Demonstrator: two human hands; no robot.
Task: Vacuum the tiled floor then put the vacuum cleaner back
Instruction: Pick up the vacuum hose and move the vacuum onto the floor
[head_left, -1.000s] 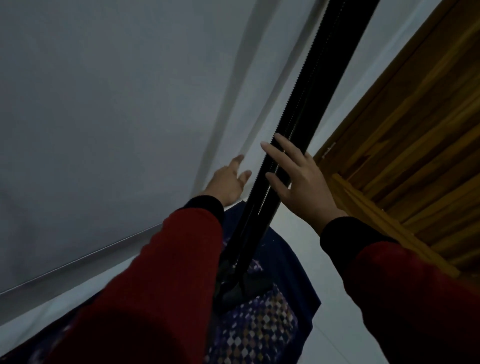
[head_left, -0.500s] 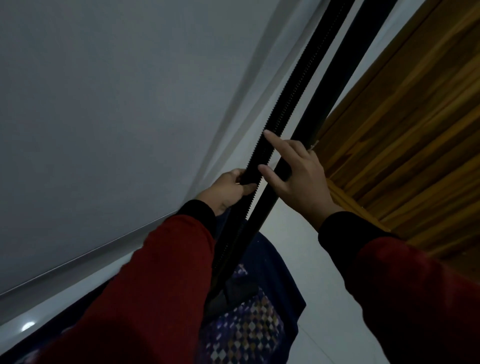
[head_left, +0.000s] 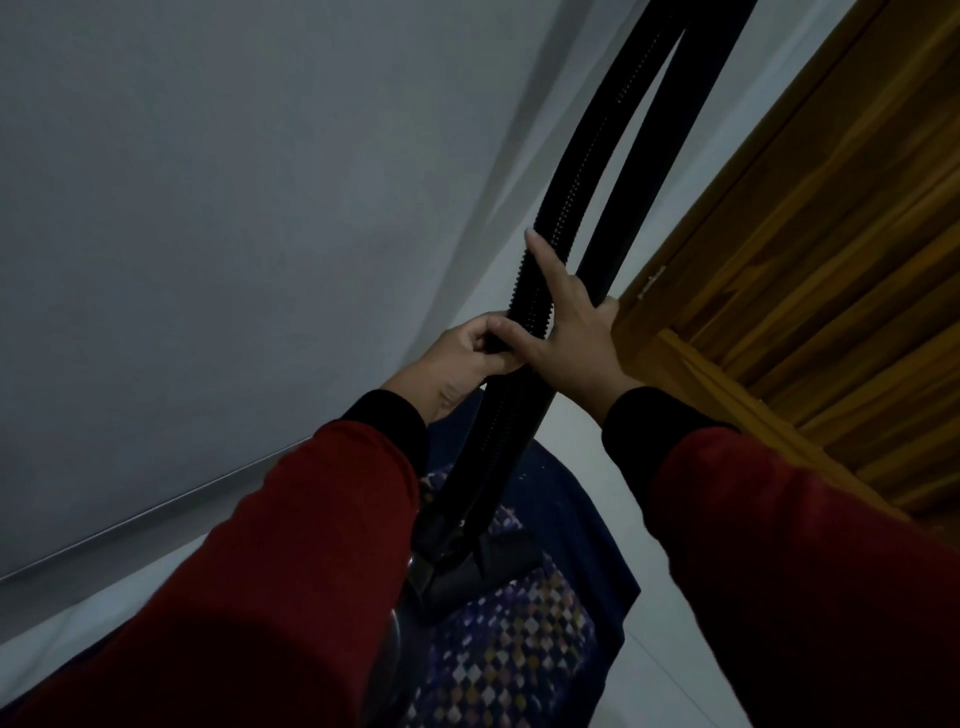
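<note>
At centre of the head view, your left hand (head_left: 467, 353) curls round the ribbed black hose (head_left: 556, 228); your right hand (head_left: 566, 332) grips hose and wand (head_left: 649, 171) together, index finger extended toward 12 o'clock, wooden door (head_left: 831, 234) at 3 o'clock.

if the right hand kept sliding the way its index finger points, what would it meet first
Probably just more of the ribbed hose: the right hand lies along it, finger pointing up its length. Nothing else shows before the frame's top edge.

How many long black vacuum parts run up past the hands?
2. The ribbed black hose on the left, gripped by left hand and right hand; the smooth black tube right of it.
</note>
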